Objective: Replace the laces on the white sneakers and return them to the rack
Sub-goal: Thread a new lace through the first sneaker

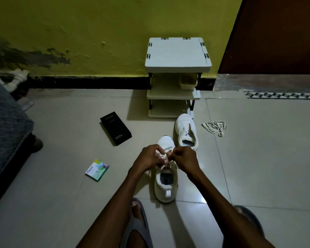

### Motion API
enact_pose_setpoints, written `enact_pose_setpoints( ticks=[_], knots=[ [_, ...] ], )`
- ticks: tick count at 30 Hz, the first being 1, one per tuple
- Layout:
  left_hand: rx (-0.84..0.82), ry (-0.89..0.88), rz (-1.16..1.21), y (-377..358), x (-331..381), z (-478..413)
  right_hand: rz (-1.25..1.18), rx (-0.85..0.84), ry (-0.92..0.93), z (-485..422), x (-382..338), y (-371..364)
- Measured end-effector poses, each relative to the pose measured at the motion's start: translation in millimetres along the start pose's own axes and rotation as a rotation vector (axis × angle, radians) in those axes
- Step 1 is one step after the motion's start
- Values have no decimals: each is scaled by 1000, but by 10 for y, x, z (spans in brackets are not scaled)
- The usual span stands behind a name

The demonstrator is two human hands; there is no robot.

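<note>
A: Where's the near sneaker (166, 187)?
B: On the floor (61, 203), right under your hands, toe toward the rack (177, 52).
A: Hands?
B: Your left hand (149, 157) and right hand (183, 158) are both curled, pinching its lace (163, 165).
A: Counts?
B: Two sneakers, with the far sneaker (186, 131) just beyond. One loose lace bundle (215, 127) to its right.

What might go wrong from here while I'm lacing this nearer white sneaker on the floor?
1. The light is dim, and the left hand and right hand cover the eyelets of the near sneaker, so the lace they pinch may skip a hole.
2. The loose laces lie spread on the tiles by the far sneaker; a foot could catch or scatter them when you get up.
</note>
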State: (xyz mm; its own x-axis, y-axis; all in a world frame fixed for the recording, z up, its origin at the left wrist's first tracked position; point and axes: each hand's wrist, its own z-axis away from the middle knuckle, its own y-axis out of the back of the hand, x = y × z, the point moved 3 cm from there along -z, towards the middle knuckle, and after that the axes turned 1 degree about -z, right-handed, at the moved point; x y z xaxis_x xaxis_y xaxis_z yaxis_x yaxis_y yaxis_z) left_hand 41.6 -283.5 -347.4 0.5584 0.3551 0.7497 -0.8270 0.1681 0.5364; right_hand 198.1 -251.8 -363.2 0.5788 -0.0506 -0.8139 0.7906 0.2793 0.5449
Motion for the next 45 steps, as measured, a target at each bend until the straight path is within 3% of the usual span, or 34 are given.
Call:
enact_pose_setpoints(
  ticks=[8,12,16,21,25,29,35,41,45],
  knots=[
    [107,-122,-123,-240,-24,54,-8,13,5,27,72,21],
    [183,-49,-120,-147,-68,16,-67,23,-54,43,108,37],
    [29,-21,54,-91,-77,21,-122,-2,-65,45,60,52],
    [201,-135,-147,-20,-33,-54,-207,-5,-63,81,44,54],
    [85,-20,206,-46,38,-65,-259,9,-96,83,44,46],
    [111,94,471,-111,43,-44,-308,-1,-106,95,29,13],
    [345,15,93,29,106,23,-282,14,-128,104,23,42],
    [284,26,-240,107,176,67,-208,45,-118,128,8,29],
    [345,88,-495,86,101,40,54,131,-167,141,62,87]
  ],
)
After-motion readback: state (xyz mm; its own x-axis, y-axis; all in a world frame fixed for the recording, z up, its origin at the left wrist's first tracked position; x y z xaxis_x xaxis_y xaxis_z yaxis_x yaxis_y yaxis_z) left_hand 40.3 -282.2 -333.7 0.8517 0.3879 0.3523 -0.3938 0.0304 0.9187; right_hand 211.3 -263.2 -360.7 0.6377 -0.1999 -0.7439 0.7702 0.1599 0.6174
